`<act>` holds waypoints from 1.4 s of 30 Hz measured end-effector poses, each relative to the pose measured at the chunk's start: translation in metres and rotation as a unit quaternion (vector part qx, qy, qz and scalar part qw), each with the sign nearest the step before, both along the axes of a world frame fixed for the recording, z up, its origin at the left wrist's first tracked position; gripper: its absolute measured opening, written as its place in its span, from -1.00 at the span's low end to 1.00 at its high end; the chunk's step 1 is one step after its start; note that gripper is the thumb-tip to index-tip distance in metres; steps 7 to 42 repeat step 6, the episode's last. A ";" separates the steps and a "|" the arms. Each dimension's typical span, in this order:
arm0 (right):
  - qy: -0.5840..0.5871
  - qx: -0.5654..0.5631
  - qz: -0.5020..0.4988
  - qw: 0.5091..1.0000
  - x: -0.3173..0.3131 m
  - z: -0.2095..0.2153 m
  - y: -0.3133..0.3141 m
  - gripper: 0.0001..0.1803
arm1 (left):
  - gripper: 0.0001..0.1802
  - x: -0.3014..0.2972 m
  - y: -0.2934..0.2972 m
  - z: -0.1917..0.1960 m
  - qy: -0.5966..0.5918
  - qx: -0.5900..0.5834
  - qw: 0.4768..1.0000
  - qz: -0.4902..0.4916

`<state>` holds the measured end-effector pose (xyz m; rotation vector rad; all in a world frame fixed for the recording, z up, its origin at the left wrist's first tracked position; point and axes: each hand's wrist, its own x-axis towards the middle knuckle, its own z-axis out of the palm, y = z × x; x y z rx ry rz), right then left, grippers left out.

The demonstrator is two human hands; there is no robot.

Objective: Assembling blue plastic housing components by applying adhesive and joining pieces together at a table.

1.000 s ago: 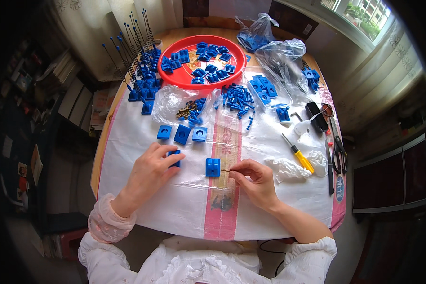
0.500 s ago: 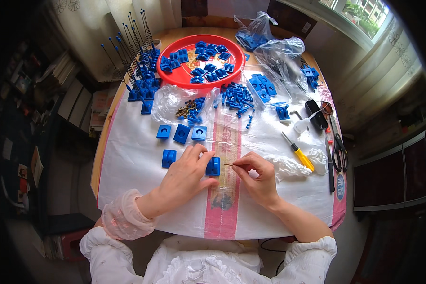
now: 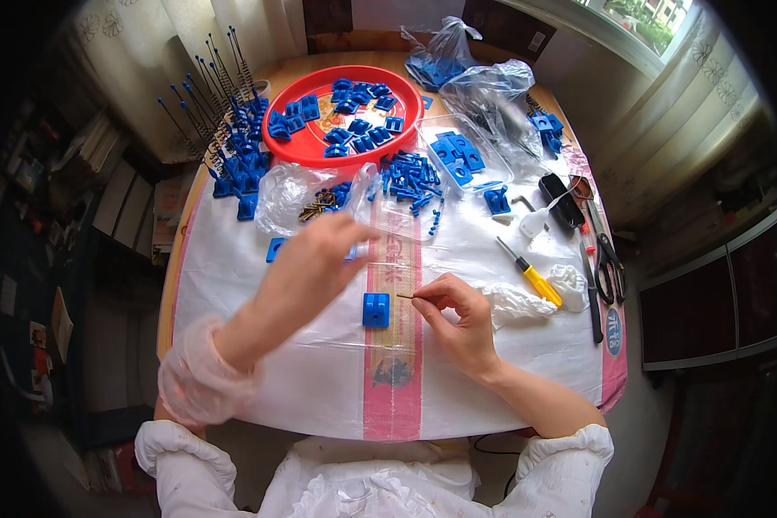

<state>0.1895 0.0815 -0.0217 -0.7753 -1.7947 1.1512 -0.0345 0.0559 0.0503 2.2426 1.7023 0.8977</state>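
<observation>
My right hand (image 3: 456, 321) pinches a thin brass-coloured pin (image 3: 404, 296), which points left toward a square blue plastic piece (image 3: 375, 310) lying on the pink stripe. That piece, with a raised part on top, is untouched by either hand. My left hand (image 3: 306, 263), slightly blurred, is raised over the sheet with its thumb and fingers apart and nothing visible in them. It covers most of the other blue pieces behind it; one blue square (image 3: 275, 249) shows at its left. Just beyond its fingers lies a clear bag (image 3: 285, 197) with brass-coloured screws (image 3: 321, 204) and small blue parts.
A red tray (image 3: 275, 155) of blue pieces stands at the back, near loose blue pegs (image 3: 412, 179) and a clear box (image 3: 485, 164). Blue bases with springs (image 3: 240, 160) crowd the left. Rightward lie a yellow-handled screwdriver (image 3: 539, 286), crumpled white plastic (image 3: 520, 306) and black scissors (image 3: 609, 259).
My left hand has come off the blue piece and moved up and left toward the clear bag. My right hand still pinches the pin near the piece. The view has shifted slightly.
</observation>
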 end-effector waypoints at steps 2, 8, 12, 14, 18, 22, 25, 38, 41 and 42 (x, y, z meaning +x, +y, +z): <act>0.006 0.000 -0.004 1.000 0.000 0.000 -0.001 -0.89 | -0.87 -0.007 0.033 0.012 0.004 0.020 1.000 0.008; 0.002 -0.008 0.005 1.000 0.000 0.000 -0.001 -0.89 | -0.88 -0.016 0.089 -0.021 0.112 0.075 0.991 0.009; 0.002 -0.008 0.005 1.000 0.000 0.000 -0.001 -0.89 | -0.88 -0.016 0.089 -0.021 0.112 0.075 0.991 0.009; 0.002 -0.008 0.005 1.000 0.000 0.000 -0.001 -0.89 | -0.88 -0.016 0.089 -0.021 0.112 0.075 0.991 0.009; 0.002 -0.008 0.005 1.000 0.000 0.000 -0.001 -0.89 | -0.88 -0.016 0.089 -0.021 0.112 0.075 0.991 0.009; 0.002 -0.008 0.005 1.000 0.000 0.000 -0.001 -0.89 | -0.88 -0.016 0.089 -0.021 0.112 0.075 0.991 0.009; 0.002 -0.008 0.005 1.000 0.000 0.000 -0.001 -0.89 | -0.88 -0.016 0.089 -0.021 0.112 0.075 0.991 0.009; 0.002 -0.008 0.005 1.000 0.000 0.000 -0.001 -0.89 | -0.88 -0.016 0.089 -0.021 0.112 0.075 0.991 0.009; 0.002 -0.008 0.005 1.000 0.000 0.000 -0.001 -0.89 | -0.88 -0.016 0.089 -0.021 0.112 0.075 0.991 0.009; 0.002 -0.008 0.005 1.000 0.000 0.000 -0.001 -0.89 | -0.88 -0.016 0.089 -0.021 0.112 0.075 0.991 0.009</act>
